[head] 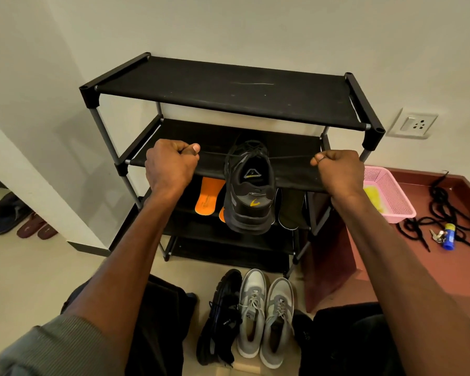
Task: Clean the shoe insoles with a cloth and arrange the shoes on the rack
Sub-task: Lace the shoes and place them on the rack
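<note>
A black sneaker [248, 194] with a yellow heel logo hangs heel-down in front of the black shoe rack [228, 90], held up by its laces. My left hand [170, 165] grips one lace end, pulled out to the left. My right hand [337, 170] grips the other lace end, pulled out to the right. Orange insoles [208, 196] lean on a lower shelf behind the sneaker, next to a dark insole [291, 210]. On the floor in front stand a black sneaker [220, 318] and a grey pair [266, 318].
A pink basket [391, 196] with something yellow inside sits on a maroon ledge at the right, beside loose black laces [445, 210], keys and a blue item [448, 236]. More footwear [14, 215] lies at far left. A wall socket [414, 123] is right of the rack.
</note>
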